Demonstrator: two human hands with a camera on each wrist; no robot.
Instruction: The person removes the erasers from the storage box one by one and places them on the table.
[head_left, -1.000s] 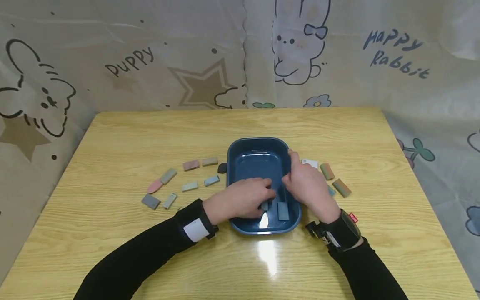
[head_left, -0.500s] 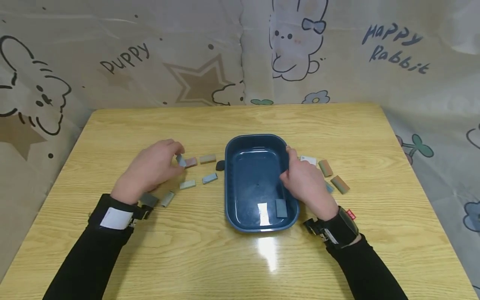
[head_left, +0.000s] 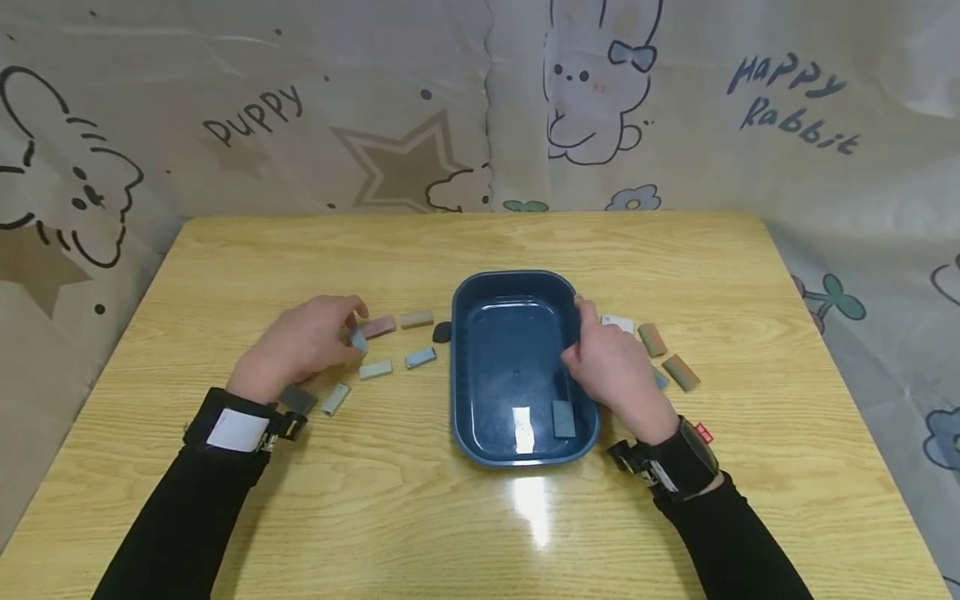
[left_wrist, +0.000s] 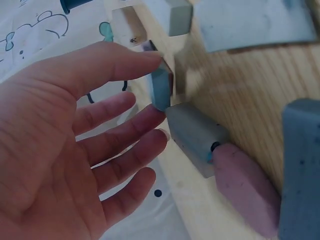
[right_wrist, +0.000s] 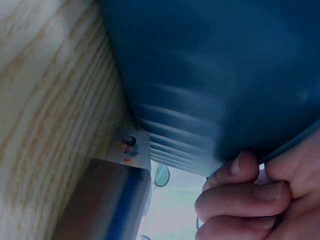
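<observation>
In the head view my left hand (head_left: pixel 303 342) is over the left group of erasers. Its thumb and a fingertip pinch a small light-blue eraser (left_wrist: pixel 161 87) by its ends, the other fingers spread apart. Just beyond the fingertips are a grey eraser (left_wrist: pixel 192 135) and a pink eraser (left_wrist: pixel 245 185), both hidden by the hand in the head view. My right hand (head_left: pixel 618 367) grips the right rim of a dark blue plastic tray (head_left: pixel 502 358), fingers curled at its edge. One blue-grey eraser (head_left: pixel 564 419) lies inside, toward the front right corner.
Left of the tray, a dusty-pink eraser (head_left: pixel 378 326), a tan one (head_left: pixel 417 319) and a black piece (head_left: pixel 442 332) form a row. Nearer lie more erasers, one dark grey (head_left: pixel 297 400). Two-tone erasers (head_left: pixel 681 372) and a white one (head_left: pixel 617 322) sit right of the tray.
My left hand has left the tray with the light-blue eraser and reached the left group, then shifted slightly nearer. The right hand stays on the rim.
</observation>
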